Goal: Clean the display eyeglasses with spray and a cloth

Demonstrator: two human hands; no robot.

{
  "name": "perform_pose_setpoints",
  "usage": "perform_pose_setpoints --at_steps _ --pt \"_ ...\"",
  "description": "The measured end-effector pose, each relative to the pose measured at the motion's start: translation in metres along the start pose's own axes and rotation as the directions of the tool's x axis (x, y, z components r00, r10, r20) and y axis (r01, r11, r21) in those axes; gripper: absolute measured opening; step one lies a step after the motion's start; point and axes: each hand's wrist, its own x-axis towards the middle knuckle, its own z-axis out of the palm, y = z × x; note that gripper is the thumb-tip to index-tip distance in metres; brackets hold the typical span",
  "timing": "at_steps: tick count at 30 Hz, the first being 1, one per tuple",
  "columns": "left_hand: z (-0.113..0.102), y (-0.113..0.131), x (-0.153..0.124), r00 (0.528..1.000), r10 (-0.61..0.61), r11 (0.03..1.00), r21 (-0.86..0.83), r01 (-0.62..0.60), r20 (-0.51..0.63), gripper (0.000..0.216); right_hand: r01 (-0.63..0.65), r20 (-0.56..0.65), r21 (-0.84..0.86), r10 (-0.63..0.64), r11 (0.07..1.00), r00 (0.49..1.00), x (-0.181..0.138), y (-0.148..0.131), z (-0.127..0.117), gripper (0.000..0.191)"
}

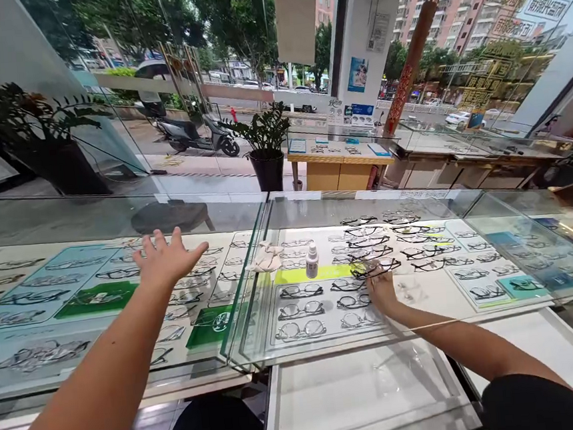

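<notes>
My left hand is stretched out over the left glass display case, fingers spread, with nothing in it. Rows of eyeglasses lie below it under the glass. My right hand is at the right case, its fingers closed on a black-framed pair of eyeglasses; the fingertips are partly hidden behind the frame. Several dark-framed glasses are lined up just beyond that hand. To its left a small white spray bottle stands upright, and a crumpled pale cloth lies near the seam between the cases.
In front of the right case, a white drawer is pulled out. Glass edges run between the two cases. A dark stool and a potted plant stand behind them, before the shop window.
</notes>
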Motion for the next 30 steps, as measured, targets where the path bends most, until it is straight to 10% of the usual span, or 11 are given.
perform_pose_setpoints --at_steps 6,11,15,22,30 --pt "-0.002 0.001 -0.003 1.000 0.027 1.000 0.001 -0.027 0.000 0.105 0.188 0.195 0.127 -0.210 0.974 0.958 -0.060 -0.045 -0.043 0.047" --pt "-0.005 0.003 -0.010 0.998 0.055 0.998 0.014 -0.055 -0.001 0.101 0.292 0.448 0.445 -0.493 0.847 0.746 -0.088 -0.110 -0.102 0.044" --pt "-0.006 0.003 -0.012 0.998 0.062 0.998 0.001 -0.062 -0.010 0.103 0.332 0.396 0.620 -0.648 0.711 0.650 -0.081 -0.160 -0.157 0.044" --pt "-0.004 0.002 -0.013 0.997 0.072 0.997 -0.003 -0.072 -0.029 0.103 0.411 0.259 0.378 -0.521 0.829 0.813 0.048 -0.161 -0.224 0.045" --pt "-0.004 0.000 -0.011 0.997 0.078 0.997 0.017 -0.077 -0.017 0.103 0.262 0.320 -0.169 -0.198 0.950 0.926 0.218 -0.072 -0.167 0.044"
